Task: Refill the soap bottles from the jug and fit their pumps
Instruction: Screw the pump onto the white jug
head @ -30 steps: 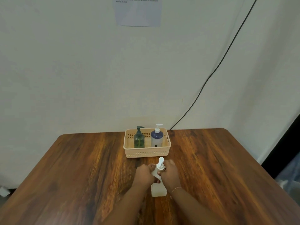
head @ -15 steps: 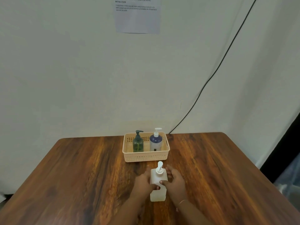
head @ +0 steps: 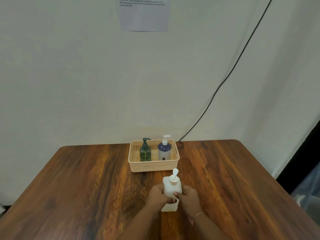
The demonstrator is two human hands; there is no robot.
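Note:
A white square soap bottle (head: 171,187) with a white pump (head: 174,175) on top stands on the wooden table (head: 86,187), just in front of the basket. My left hand (head: 156,195) wraps its left side and my right hand (head: 188,198) its right side, thumbs across the front. In the beige basket (head: 154,166) behind stand a dark green bottle (head: 145,152) with a dark pump and a blue-and-white bottle (head: 164,151) with a white pump. No jug is in view.
The table's back edge meets a pale wall with a paper sheet (head: 143,13) taped high up. A black cable (head: 225,80) runs down the wall to the table's back edge. A dark gap lies beyond the right edge.
Both hands slid down from the pump and neck to the bottle's body. The view shifted a little; the bottle stays in place.

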